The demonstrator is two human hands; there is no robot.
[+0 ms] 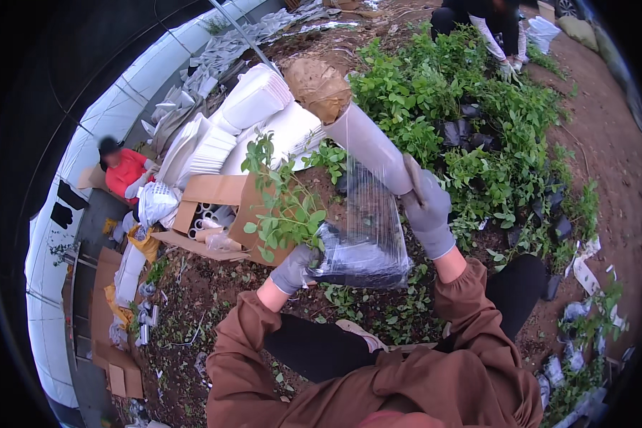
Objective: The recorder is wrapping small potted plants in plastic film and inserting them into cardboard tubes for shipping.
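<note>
From where I stand, the person's gloved left hand (pixel 292 269) is closed around the near end of a leafy plant (pixel 285 214), its green stems rising above the glove. The plant's dark, wrapped base (pixel 360 262) lies sideways, just above the soil, between the 2 hands. The gloved right hand (pixel 429 214) grips the lower end of a thick film roll (pixel 374 150), tilted so its upper end points away and to the left. Brown paper (pixel 317 89) covers that upper end. A taut sheet of clear film (pixel 371 207) runs from the roll down to the base.

Beyond the left hand, an open cardboard box (pixel 217 189) sits on the soil floor (pixel 606 143), with several rolls (pixel 207 217) inside. Just behind it are stacks of white sheets (pixel 257 100). A yellow bag (pixel 148 246) lies to its left, near flattened cardboard (pixel 110 342) along the left edge of the soil.

Past the right hand spreads a dense bed of green plants (pixel 421 89), some in black bags (pixel 464 132). At its far edge 1 co-worker (pixel 506 36) bends with both gloved hands among the leaves; another person in a red top (pixel 127 167) is beside the white sheets, at the far left.
</note>
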